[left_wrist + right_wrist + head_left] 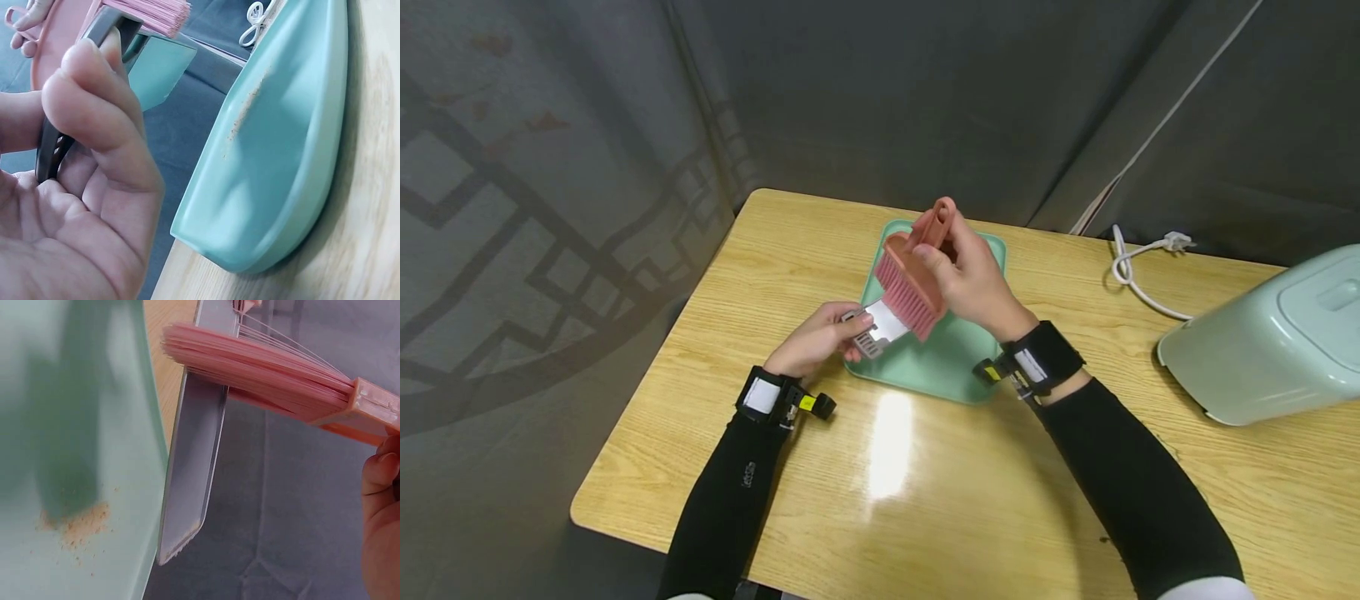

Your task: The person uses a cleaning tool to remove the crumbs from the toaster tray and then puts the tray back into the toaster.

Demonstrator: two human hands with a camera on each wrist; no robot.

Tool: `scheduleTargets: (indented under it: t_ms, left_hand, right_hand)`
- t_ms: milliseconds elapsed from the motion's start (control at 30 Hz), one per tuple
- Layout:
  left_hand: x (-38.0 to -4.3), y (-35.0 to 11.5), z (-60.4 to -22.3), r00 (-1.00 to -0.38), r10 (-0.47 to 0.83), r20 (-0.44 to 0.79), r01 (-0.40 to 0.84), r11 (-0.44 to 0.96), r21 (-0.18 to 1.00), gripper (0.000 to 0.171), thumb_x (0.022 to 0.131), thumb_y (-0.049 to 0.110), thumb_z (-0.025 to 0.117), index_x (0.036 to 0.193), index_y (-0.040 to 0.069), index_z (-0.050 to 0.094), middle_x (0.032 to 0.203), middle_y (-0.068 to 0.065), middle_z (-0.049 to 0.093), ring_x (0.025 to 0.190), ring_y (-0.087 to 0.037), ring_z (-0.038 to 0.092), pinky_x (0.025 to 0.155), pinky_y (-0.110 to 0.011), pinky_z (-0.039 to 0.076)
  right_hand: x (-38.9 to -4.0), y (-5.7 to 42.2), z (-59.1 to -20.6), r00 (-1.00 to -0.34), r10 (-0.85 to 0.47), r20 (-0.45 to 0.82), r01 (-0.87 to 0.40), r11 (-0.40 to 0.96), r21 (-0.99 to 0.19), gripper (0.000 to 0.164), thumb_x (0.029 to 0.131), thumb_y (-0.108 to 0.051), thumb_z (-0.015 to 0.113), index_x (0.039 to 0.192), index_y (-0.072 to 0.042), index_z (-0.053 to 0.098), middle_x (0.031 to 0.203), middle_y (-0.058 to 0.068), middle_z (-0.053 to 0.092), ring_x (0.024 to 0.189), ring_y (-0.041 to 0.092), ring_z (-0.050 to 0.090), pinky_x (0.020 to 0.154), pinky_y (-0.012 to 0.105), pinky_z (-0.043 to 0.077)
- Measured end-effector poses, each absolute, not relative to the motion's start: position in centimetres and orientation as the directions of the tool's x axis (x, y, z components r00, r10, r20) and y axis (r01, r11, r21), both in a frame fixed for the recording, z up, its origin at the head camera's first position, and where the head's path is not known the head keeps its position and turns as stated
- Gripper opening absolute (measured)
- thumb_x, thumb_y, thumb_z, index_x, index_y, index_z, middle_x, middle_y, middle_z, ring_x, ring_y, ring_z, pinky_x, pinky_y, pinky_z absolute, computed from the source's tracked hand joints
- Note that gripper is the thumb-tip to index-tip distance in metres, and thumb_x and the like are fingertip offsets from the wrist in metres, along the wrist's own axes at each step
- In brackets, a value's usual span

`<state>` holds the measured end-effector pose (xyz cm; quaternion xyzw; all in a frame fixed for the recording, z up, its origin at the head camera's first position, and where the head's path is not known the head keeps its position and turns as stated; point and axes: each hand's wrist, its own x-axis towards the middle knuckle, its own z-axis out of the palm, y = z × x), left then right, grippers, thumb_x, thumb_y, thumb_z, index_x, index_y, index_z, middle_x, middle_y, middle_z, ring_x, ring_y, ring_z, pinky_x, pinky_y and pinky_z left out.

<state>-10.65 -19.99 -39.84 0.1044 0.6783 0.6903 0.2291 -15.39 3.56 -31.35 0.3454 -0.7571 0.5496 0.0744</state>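
My left hand (816,337) grips a shallow metal crumb tray (886,323) by its grey slotted end, tilted over a mint-green tray (955,358). In my right hand (973,275) is a pink brush (917,271), held by its handle with the thumb on top. Its bristles (250,365) lie across the metal surface, as the right wrist view shows. Some pale residue clings to the crumb tray's far corner. Below, brown crumbs (84,525) are scattered in a small heap on the green tray. The left wrist view shows the left fingers curled round the grey end.
A mint-green appliance (1262,350) lies on the wooden table (715,367) at the right. Its white cord ends in a plug (1176,242) near the back edge. Dark grey curtains (880,100) hang behind the table and at its left.
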Motion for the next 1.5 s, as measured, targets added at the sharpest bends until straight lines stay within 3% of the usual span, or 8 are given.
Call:
scheduleTargets:
  t_ms: [267,700,1067,1500]
  left_hand:
    - [-10.5,-20.0,-39.9,-0.869,0.47,-0.154,-0.169,0.012,0.986,0.026,0.106,0.009,0.05,0.115,-0.012,0.06,0.086,-0.01,0.068,0.063,-0.014,0.059,0.059,-0.024,0.053]
    - [-10.6,-20.0,-40.0,-0.866,0.47,-0.169,-0.187,0.009,0.982,0.028,0.106,0.007,0.05,0.121,-0.014,0.058,0.089,-0.011,0.069,0.065,-0.015,0.06,0.059,-0.023,0.053]
    - [-10.5,-20.1,-40.1,-0.861,0.475,-0.181,-0.184,0.042,0.982,0.03,0.106,0.01,0.051,0.123,-0.013,0.059,0.092,-0.012,0.069,0.068,-0.016,0.06,0.06,-0.023,0.052]
    - [-10.6,-20.1,-39.8,-0.859,0.48,-0.176,-0.181,0.037,0.983,0.03,0.106,0.009,0.051,0.123,-0.014,0.059,0.092,-0.012,0.068,0.067,-0.015,0.059,0.059,-0.022,0.051]
  right_hand:
    - [-15.9,4.6,-31.6,-0.781,-0.412,0.47,-0.575,0.179,-0.798,0.026,0.102,-0.003,0.057,0.125,0.006,0.049,0.119,0.017,0.06,0.104,0.017,0.062,0.087,0.023,0.051]
    - [-16.9,6.5,-32.1,-0.818,-0.327,0.472,-0.55,0.209,-0.809,0.026,0.103,-0.005,0.056,0.124,0.01,0.049,0.115,0.02,0.062,0.101,0.023,0.063,0.084,0.02,0.052]
    - [-17.3,8.0,-32.2,-0.866,-0.236,0.441,-0.497,0.296,-0.816,0.03,0.105,-0.009,0.055,0.129,0.007,0.048,0.122,0.018,0.06,0.108,0.017,0.061,0.089,0.021,0.053]
    - [-17.3,8.6,-32.4,-0.866,-0.161,0.474,-0.498,0.363,-0.788,0.035,0.103,-0.01,0.058,0.131,0.007,0.048,0.119,0.02,0.062,0.092,0.011,0.058,0.072,0.017,0.047]
